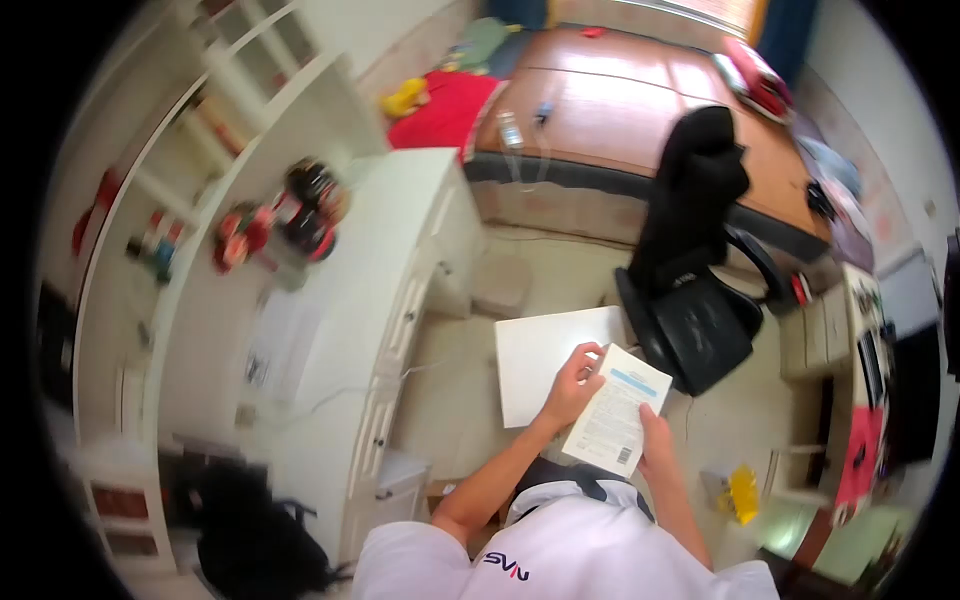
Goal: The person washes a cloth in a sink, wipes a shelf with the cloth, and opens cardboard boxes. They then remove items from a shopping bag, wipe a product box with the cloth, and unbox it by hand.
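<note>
A white book (617,410) with a blue band, small print and a barcode on its cover is held in front of my body. My left hand (575,384) is at its upper left edge, fingers curled against it. On the right edge, my right hand (655,438) grips the book with the thumb on the cover. Beyond and to the left of the book, a white square surface (550,350) lies partly hidden by my left hand and forearm.
A black office chair (700,325) stands just beyond the book. The long white desk (385,220) runs along the left, with helmets (308,205) on it. Behind is a bed (600,90). A black backpack (250,530) sits lower left, a yellow bag (742,494) lower right.
</note>
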A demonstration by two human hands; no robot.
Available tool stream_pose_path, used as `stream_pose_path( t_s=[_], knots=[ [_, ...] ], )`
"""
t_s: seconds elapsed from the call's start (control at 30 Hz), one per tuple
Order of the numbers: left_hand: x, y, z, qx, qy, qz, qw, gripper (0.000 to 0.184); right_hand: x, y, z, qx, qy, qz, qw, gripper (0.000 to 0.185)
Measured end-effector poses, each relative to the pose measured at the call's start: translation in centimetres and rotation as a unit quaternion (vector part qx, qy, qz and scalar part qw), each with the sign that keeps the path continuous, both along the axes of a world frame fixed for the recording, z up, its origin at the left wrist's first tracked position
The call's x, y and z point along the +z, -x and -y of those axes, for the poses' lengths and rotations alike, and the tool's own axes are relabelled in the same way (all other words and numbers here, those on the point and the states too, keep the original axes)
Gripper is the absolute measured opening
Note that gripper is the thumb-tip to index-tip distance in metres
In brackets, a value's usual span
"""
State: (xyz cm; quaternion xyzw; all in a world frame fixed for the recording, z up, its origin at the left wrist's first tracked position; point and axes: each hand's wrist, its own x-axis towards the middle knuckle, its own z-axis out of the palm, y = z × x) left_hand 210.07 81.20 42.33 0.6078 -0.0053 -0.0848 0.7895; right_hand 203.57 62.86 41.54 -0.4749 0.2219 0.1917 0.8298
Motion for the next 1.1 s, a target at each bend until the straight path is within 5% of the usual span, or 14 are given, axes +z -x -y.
stream_pose_path(
  t_s=[0.23, 0.4, 0.67, 0.93, 1.1],
  knots=[
    [-1.9, -3.7, 7.0, -0.136, 0.046, -0.025, 0.989, 0.035, -0.6, 1.4, 2.5, -0.225, 0.017, -0.016, 0.974, 0.043],
    [-2.4, -1.7, 18.8, -0.252, -0.011, -0.037, 0.967, 0.012, -0.8, 5.6, 11.0, -0.370, -0.008, 0.023, 0.929, 0.042],
    [-0.7, 6.2, 42.1, -0.398, -0.064, -0.026, 0.915, 0.034, -2.5, 16.3, 29.6, -0.492, 0.015, 0.033, 0.870, 0.048],
    [-4.2, 14.2, 57.7, -0.498, -0.083, -0.025, 0.863, 0.009, -2.1, 25.2, 41.8, -0.584, 0.020, 0.014, 0.811, 0.048],
    [-4.8, 19.3, 67.5, -0.539, -0.077, -0.055, 0.837, 0.026, -4.0, 31.2, 50.2, -0.598, 0.010, 0.013, 0.802, 0.045]
  ],
)
